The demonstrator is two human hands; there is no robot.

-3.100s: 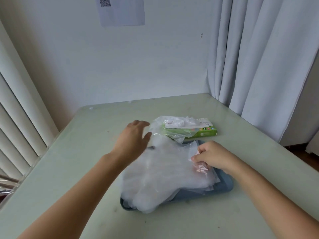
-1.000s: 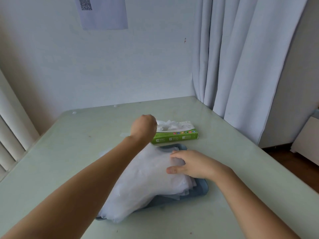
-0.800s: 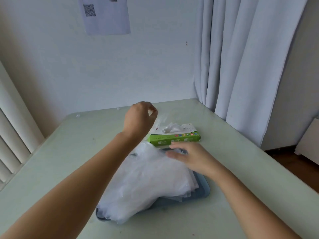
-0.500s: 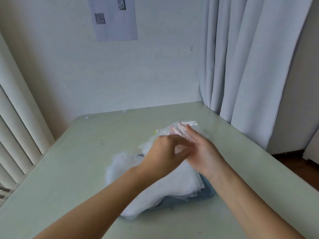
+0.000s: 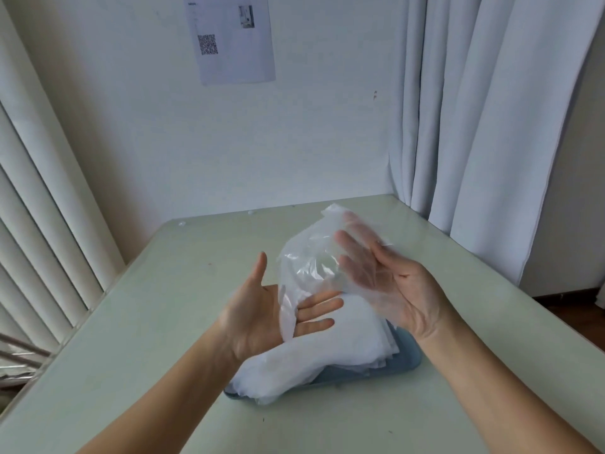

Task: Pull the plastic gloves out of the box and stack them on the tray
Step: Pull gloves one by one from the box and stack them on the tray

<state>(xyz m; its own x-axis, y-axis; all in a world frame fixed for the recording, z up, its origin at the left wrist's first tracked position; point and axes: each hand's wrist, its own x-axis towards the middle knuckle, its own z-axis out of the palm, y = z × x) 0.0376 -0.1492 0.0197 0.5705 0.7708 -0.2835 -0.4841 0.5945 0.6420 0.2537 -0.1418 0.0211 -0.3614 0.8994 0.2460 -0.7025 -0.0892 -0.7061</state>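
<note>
A clear plastic glove point(image 5: 314, 260) hangs in the air between my two flat hands, above the tray. It lies over the palm and fingers of my right hand point(image 5: 399, 290), which show through it. Its lower edge drapes across the fingers of my left hand point(image 5: 262, 319), which is spread palm up with the fingertips showing past the plastic. Below them a thick pile of white plastic gloves point(image 5: 327, 352) covers the blue-grey tray point(image 5: 404, 362) and spills over its near-left edge. The glove box is hidden behind the raised glove and my hands.
The tray sits on a pale green table point(image 5: 163, 322) set into a corner. Vertical blinds point(image 5: 39, 224) run along the left edge, and white curtains point(image 5: 491, 126) hang at the back right. A printed sheet point(image 5: 234, 37) is stuck to the wall.
My left hand pulled a glove up from the box, brought it to my right hand, then let go of its pinch and spread open. My right hand left the pile and turned palm up under the glove.
</note>
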